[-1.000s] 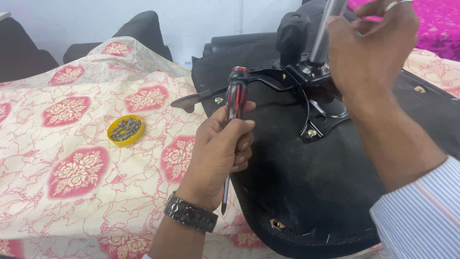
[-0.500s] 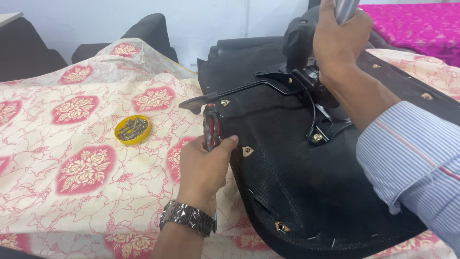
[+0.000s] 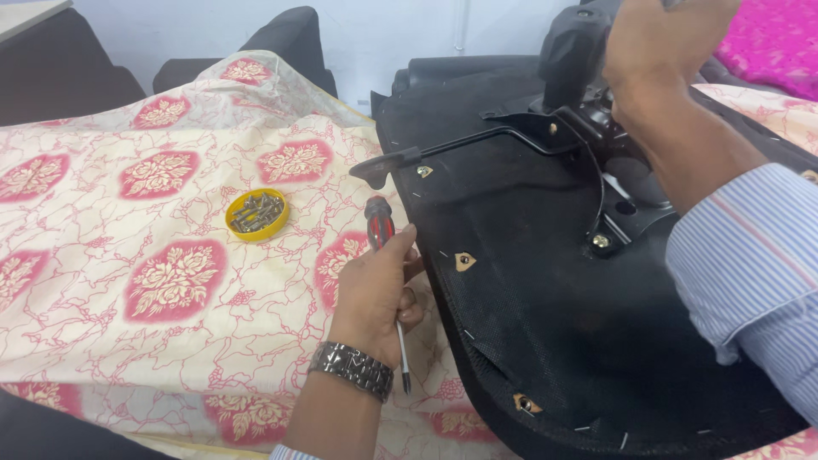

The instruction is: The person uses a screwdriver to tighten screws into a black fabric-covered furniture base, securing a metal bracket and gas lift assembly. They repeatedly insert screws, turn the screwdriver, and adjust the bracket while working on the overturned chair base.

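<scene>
One screwdriver, one upturned black seat, one yellow lid and two hands appear in the head view. The left hand is closed around the screwdriver, gripping it low on the handle; the red-and-black handle rises above the fist and the thin metal shaft comes out below it, near the wristwatch. The tool's long axis runs nearly upright in the picture, slightly tilted, with the handle end pointing away from the person and the tip pointing back toward the wrist. It sits over the floral cloth, just beside the left edge of the seat. The right hand reaches to the black mechanism at the top of the seat; what its fingers close on cannot be told, since the frame cuts them off. One black lever extends leftward from the mechanism past the seat's edge. The lid lies on the cloth, apart from the left hand, and holds a small heap of metal screws, too many and too small to count.
</scene>
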